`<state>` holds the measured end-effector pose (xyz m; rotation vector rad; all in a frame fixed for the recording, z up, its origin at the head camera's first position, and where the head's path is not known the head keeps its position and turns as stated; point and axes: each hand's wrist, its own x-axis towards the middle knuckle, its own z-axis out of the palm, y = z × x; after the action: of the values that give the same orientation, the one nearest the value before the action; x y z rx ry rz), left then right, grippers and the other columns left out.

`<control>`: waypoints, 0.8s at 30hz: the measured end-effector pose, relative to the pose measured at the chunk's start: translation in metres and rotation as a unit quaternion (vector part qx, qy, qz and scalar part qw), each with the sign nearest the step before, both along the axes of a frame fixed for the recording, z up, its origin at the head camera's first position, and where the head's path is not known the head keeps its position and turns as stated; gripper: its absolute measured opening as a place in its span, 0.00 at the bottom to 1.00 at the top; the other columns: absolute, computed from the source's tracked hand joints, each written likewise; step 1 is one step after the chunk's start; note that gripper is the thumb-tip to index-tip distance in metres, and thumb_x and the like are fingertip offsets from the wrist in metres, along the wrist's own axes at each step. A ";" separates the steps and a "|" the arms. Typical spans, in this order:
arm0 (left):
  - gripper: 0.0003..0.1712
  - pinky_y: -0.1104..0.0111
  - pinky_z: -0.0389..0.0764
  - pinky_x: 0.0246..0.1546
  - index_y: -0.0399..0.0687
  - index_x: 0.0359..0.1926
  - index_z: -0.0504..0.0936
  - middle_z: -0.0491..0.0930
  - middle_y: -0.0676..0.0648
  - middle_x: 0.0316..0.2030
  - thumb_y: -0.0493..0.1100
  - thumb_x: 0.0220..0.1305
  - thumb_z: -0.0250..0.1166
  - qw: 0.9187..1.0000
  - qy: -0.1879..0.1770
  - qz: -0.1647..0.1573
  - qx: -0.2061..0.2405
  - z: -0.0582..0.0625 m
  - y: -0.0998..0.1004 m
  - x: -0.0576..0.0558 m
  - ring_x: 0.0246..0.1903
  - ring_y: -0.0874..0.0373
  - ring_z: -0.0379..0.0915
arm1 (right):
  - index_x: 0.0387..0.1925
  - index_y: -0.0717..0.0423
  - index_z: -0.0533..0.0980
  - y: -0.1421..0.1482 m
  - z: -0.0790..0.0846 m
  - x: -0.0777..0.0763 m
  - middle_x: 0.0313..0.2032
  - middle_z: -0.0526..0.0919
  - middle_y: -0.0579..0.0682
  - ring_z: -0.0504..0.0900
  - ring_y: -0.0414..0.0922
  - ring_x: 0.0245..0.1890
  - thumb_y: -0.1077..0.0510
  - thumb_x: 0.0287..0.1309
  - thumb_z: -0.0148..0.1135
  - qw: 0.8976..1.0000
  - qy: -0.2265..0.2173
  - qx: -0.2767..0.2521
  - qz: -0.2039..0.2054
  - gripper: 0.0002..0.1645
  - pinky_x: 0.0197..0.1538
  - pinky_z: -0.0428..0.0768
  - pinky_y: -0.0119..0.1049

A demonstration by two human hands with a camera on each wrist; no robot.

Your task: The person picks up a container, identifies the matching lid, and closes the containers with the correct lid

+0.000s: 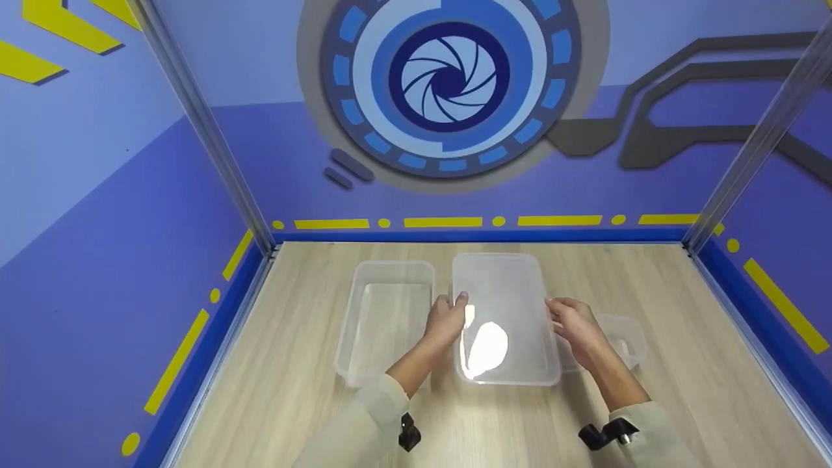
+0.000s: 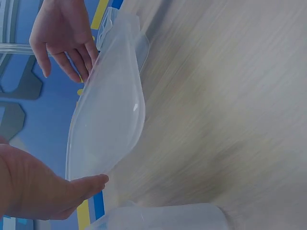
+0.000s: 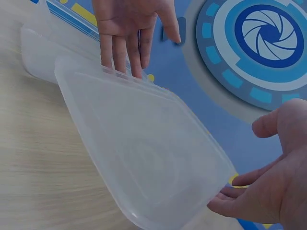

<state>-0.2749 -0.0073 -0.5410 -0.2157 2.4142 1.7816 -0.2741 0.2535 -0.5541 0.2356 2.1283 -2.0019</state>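
Observation:
A translucent plastic lid is held up between my two hands, above the wooden table. At its left edge, my left hand supports it with straight fingers, the thumb up near the rim. My right hand touches the right edge; its fingers extend toward the rim and its thumb stands apart in the right wrist view. Left of the lid stands a clear rectangular container without a cover. A smaller clear container is partly hidden behind my right hand and the lid.
The light wooden table ends at a blue printed back wall and a side wall on each side. Metal posts stand in the corners. Black wrist mounts sit at both sleeves.

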 end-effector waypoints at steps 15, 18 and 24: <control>0.18 0.64 0.66 0.34 0.48 0.34 0.67 0.65 0.51 0.30 0.53 0.82 0.51 0.998 -0.001 0.022 0.053 0.005 -0.002 -0.003 0.31 0.57 0.61 | 0.75 0.78 0.58 0.002 0.006 0.002 0.62 0.75 0.64 0.71 0.59 0.66 0.55 0.82 0.47 1.000 -0.002 -0.004 -0.021 0.34 0.71 0.72 0.54; 0.18 0.63 0.72 0.42 0.42 0.43 0.75 0.71 0.49 0.35 0.53 0.81 0.52 0.998 -0.001 0.034 0.056 0.005 0.000 -0.003 0.38 0.55 0.69 | 0.74 0.77 0.60 0.002 0.008 0.002 0.60 0.76 0.63 0.72 0.58 0.65 0.55 0.82 0.48 1.000 -0.001 -0.004 -0.028 0.34 0.70 0.73 0.53; 0.24 0.56 0.77 0.55 0.33 0.54 0.81 0.79 0.43 0.44 0.51 0.79 0.54 0.998 0.010 0.046 0.043 0.004 0.002 -0.003 0.48 0.49 0.75 | 0.75 0.76 0.60 0.002 0.012 0.004 0.60 0.75 0.62 0.72 0.57 0.64 0.54 0.81 0.50 0.999 0.003 -0.005 -0.033 0.35 0.71 0.72 0.53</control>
<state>-0.2778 -0.0050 -0.5367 -0.3054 2.3713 1.9312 -0.2702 0.2553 -0.5422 0.3026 2.1414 -2.0517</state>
